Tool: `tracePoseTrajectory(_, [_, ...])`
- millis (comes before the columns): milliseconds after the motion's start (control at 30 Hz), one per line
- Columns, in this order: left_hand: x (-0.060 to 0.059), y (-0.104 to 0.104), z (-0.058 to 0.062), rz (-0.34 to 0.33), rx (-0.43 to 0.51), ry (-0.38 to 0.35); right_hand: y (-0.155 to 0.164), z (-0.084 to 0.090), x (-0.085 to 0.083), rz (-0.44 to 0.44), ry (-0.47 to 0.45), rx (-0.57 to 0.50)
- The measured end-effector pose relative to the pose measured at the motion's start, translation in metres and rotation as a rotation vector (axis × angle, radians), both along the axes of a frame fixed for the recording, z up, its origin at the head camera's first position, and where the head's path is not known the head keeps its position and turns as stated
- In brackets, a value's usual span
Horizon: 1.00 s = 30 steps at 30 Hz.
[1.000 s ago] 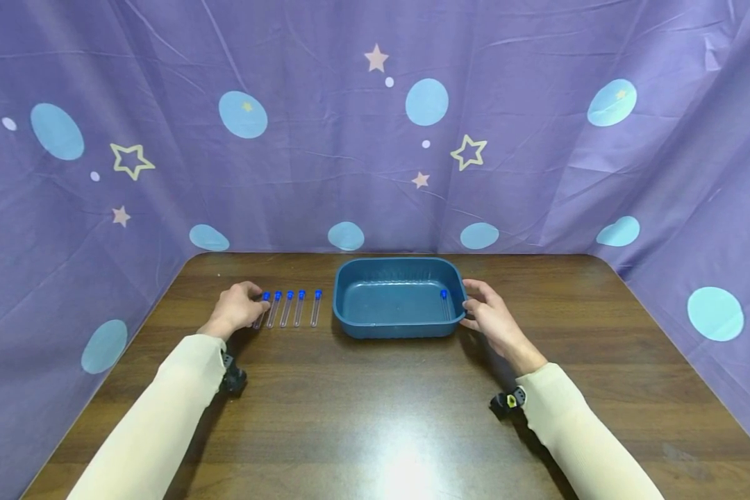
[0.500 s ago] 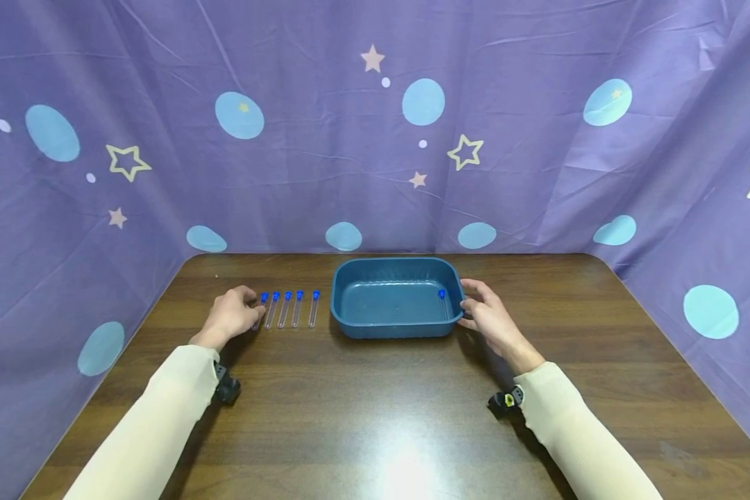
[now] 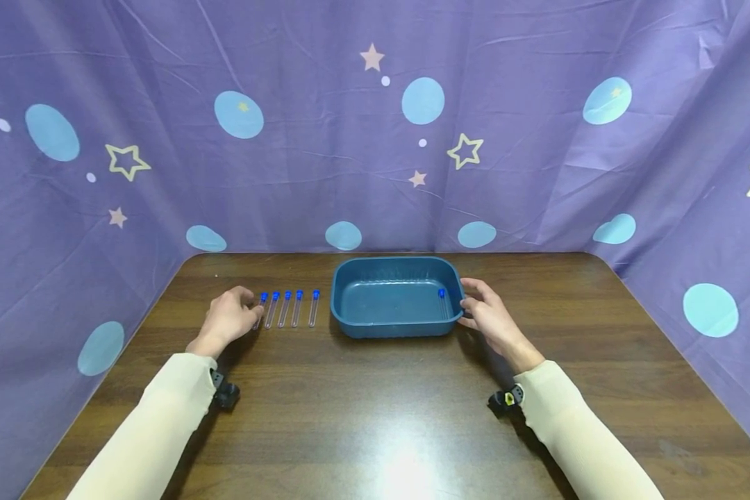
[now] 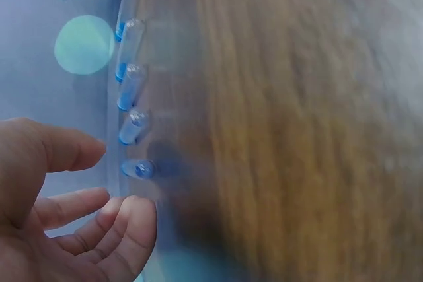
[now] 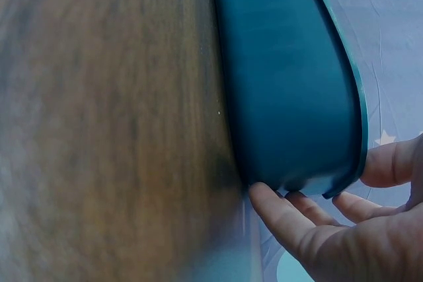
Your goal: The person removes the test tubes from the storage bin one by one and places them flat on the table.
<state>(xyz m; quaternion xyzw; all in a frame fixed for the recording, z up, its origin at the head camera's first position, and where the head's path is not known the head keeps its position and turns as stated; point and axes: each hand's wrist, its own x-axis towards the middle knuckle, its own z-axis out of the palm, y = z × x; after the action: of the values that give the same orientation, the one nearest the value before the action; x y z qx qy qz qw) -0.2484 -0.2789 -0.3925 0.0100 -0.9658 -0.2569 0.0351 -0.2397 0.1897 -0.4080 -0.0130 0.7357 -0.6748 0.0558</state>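
1. Table (image 3: 375,417): brown wood, purple star curtain (image 3: 375,139) behind it.
2. Tray (image 3: 396,297): blue, at the table's far centre; everything below is placed relative to it.
3. Right hand (image 3: 490,321): at the tray's right end, fingers loosely curved and touching the rim and outer wall, thumb over the rim; the right wrist view shows the fingertips (image 5: 277,206) at the base of the wall. A light contact, not a firm grip.
4. Left hand (image 3: 228,318): well left of the tray, fingers relaxed and fairly wide, holding nothing, tips just beside the leftmost tube.
5. Tube row (image 3: 285,309): five clear, blue-capped tubes lying parallel, left of the tray.
6. Single tube (image 3: 442,303): inside the tray, along its right wall.
7. Risk, judged: round tubes roll, so a sideways brush from the left fingers could scatter the row; a nudge on the tray could set the inside tube rolling.
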Motion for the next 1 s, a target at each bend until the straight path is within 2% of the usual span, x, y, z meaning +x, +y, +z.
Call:
tracePoseTrajectory(267, [0.004, 0.010, 0.002, 0.003, 0.017, 0.077, 0.000, 0.001, 0.001, 0.000, -0.004, 0.005])
tracePoseTrajectory(400, [0.007, 0.017, 0.005, -0.010, 0.037, 0.085, 0.001, 0.002, 0.001, 0.000, -0.003, 0.003])
tracePoseTrajectory(633, [0.008, 0.033, 0.007, -0.032, 0.066, 0.145, 0.002, 0.002, 0.001, -0.005, -0.005, 0.009])
tracePoseTrajectory(800, [0.009, 0.042, 0.007, -0.049, 0.075, 0.159, 0.000, -0.001, 0.001, -0.012, -0.011, 0.004])
tracePoseTrajectory(1000, [0.011, 0.058, 0.014, -0.089, 0.101, 0.178, 0.000, -0.001, -0.001, -0.012, -0.007, 0.005])
